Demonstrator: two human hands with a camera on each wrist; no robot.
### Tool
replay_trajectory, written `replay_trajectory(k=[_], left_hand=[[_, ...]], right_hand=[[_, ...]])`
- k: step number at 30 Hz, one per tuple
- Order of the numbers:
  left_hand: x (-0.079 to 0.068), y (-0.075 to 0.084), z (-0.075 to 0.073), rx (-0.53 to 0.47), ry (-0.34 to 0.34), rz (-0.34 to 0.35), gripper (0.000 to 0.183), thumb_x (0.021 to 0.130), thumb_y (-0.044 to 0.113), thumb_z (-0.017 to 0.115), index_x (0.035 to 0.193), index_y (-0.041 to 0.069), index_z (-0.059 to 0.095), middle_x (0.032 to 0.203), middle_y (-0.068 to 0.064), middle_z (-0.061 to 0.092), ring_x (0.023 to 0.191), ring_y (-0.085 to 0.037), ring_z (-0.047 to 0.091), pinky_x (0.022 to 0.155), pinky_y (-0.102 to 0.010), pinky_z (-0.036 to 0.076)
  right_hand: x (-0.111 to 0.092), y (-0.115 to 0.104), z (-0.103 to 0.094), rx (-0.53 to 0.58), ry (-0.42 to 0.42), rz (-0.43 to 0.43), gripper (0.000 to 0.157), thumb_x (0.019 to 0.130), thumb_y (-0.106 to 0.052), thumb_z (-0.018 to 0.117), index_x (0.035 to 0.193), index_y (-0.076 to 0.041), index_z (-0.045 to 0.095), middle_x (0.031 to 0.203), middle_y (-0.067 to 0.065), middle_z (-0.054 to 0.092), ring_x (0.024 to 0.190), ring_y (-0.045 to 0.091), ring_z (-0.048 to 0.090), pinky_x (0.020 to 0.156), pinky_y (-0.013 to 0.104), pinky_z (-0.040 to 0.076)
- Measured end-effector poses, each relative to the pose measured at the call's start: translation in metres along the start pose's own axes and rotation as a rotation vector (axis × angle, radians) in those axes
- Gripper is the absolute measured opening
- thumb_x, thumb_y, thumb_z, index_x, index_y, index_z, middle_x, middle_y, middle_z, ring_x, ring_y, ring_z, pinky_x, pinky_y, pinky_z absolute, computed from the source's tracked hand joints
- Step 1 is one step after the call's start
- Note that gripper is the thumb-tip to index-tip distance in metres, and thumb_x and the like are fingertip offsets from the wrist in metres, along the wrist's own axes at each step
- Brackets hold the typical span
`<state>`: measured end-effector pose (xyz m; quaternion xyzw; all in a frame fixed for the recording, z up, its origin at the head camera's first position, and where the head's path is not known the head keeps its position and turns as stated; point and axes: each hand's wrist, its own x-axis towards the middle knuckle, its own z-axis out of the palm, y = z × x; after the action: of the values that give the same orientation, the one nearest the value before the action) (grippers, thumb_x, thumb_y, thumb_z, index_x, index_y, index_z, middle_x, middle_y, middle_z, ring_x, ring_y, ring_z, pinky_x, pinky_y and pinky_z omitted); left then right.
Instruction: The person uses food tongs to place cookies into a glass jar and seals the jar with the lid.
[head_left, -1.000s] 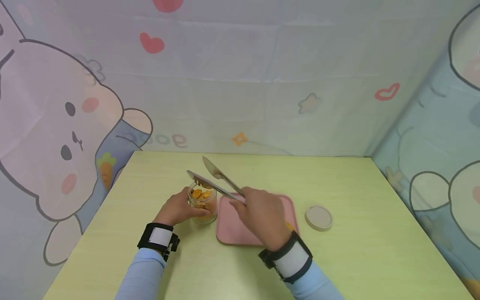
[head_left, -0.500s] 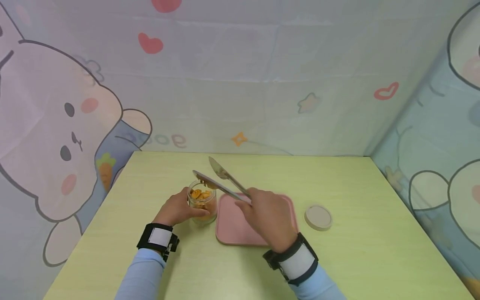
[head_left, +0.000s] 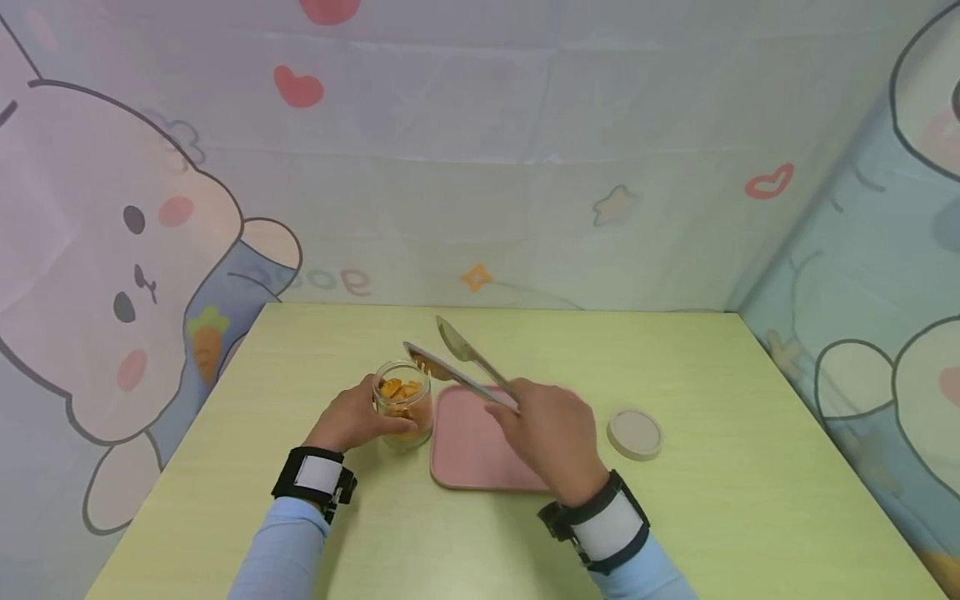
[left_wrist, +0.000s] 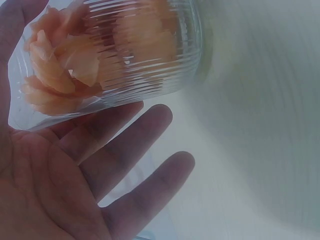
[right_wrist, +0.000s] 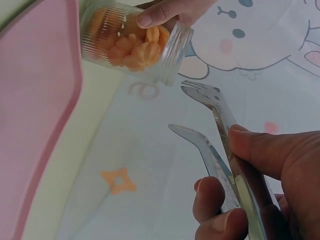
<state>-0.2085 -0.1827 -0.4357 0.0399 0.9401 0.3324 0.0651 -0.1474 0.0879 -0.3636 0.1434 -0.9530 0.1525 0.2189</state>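
Observation:
My left hand [head_left: 358,417] holds an upright, lidless ribbed glass jar [head_left: 405,410] between thumb and fingers; several fingers spread below it in the left wrist view. Orange, flower-shaped pieces [right_wrist: 137,52] fill part of the jar. With my right hand [head_left: 551,433] I grip metal tongs [head_left: 476,383], one tip forked like a fork and the other smooth. The tong arms stand apart with nothing between them. Their tips hover just right of and above the jar's mouth. Beneath my right hand lies a pink tray [head_left: 480,450], partly covered by the hand.
A round, pale lid [head_left: 635,434] lies on the table [head_left: 712,517] to the right of the tray. The tray's left edge sits close beside the jar. A printed cloth backdrop [head_left: 480,167] rises behind the table and along both sides.
My right hand has drawn the tongs to the right, from over the jar's mouth to beside it. An orange piece seen near the right wrist earlier is now hidden. The left hand keeps its hold.

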Motion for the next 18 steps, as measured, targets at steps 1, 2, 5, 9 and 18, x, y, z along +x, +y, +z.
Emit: replay_trajectory(k=[1,2,5,9,18], left_hand=[[0.0,0.0,0.0,0.001,0.001,0.0,0.096,0.062,0.058,0.079,0.131,0.001,0.046,0.12,-0.018,0.063,0.102,-0.029,0.056,0.084,-0.049,0.048],[0.0,0.0,0.0,-0.001,0.0,0.0,0.096,0.062,0.058,0.079,0.131,0.002,0.046,0.12,-0.018,0.062,0.103,-0.029,0.056,0.084,-0.049,0.048],[0.001,-0.001,0.001,-0.002,-0.001,0.003,0.097,0.061,0.058,0.079,0.132,0.001,0.045,0.121,-0.018,0.062,0.103,-0.03,0.056,0.085,-0.049,0.048],[0.001,0.0,0.002,0.0,-0.004,0.002,0.099,0.062,0.059,0.079,0.134,0.001,0.044,0.123,-0.019,0.061,0.105,-0.031,0.056,0.086,-0.05,0.048],[-0.001,0.001,0.001,0.019,0.002,-0.009,0.099,0.062,0.059,0.079,0.133,0.0,0.044,0.121,-0.02,0.062,0.103,-0.031,0.056,0.084,-0.05,0.048]], right_hand=[[-0.001,0.001,0.0,0.005,-0.007,0.012,0.03,0.079,-0.042,0.073,0.078,-0.012,0.07,0.049,-0.002,0.054,0.043,0.017,0.047,0.032,0.032,0.033],[-0.001,0.003,-0.001,0.013,-0.014,0.023,0.03,0.079,-0.042,0.073,0.079,-0.012,0.071,0.05,-0.002,0.055,0.044,0.017,0.047,0.032,0.031,0.033],[-0.004,0.007,-0.002,0.035,-0.047,0.057,0.029,0.08,-0.042,0.072,0.08,-0.012,0.071,0.052,-0.001,0.056,0.043,0.016,0.046,0.032,0.03,0.031],[-0.008,0.013,-0.005,0.06,-0.098,0.116,0.03,0.08,-0.042,0.072,0.091,-0.014,0.075,0.059,0.001,0.06,0.045,0.015,0.046,0.032,0.029,0.032],[-0.022,0.028,-0.002,0.062,-0.13,0.169,0.027,0.081,-0.038,0.072,0.086,-0.012,0.071,0.055,0.001,0.056,0.039,0.014,0.041,0.031,0.026,0.025]])
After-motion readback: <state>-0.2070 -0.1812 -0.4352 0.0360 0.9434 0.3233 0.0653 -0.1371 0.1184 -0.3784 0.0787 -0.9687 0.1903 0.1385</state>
